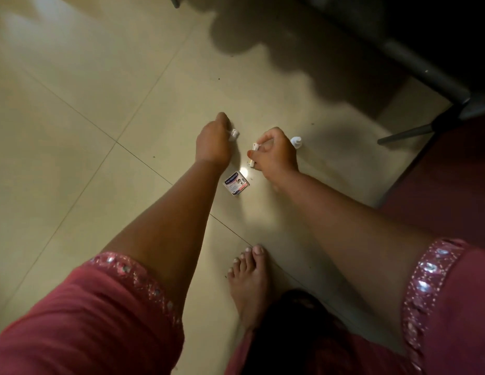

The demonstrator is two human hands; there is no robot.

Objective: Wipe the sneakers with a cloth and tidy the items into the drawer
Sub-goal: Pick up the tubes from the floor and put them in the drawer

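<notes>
Your left hand (213,143) is down at the tiled floor (73,131), back of hand to the camera, fingers curled round a small white item (234,133) that peeks out on its right side; too small & blurred to say what it is. Your right hand (275,155) is just beside it, a bit nearer the dark furniture, fingers curled & pinching a small white tube-like item (252,154) that runs along the hand's left edge, top end by the thumb, bottom end by the lower fingers. Behind the right hand a white bottle top (297,141) sticks out, touching or v. near the knuckles; can't tell if it's held. Btwn your two wrists, flat on the floor, lies a small plaster box (236,184), blue/white w/ a printed label, tilted, touching neither hand. A bright glint sits on the tile just above it. Your bare foot (249,277) stands nearer you, well apart from the box. Pink sleeves w/ sequin trim (425,282) frame both forearms. A dark metal frame leg (409,133) slants across on the right.
</notes>
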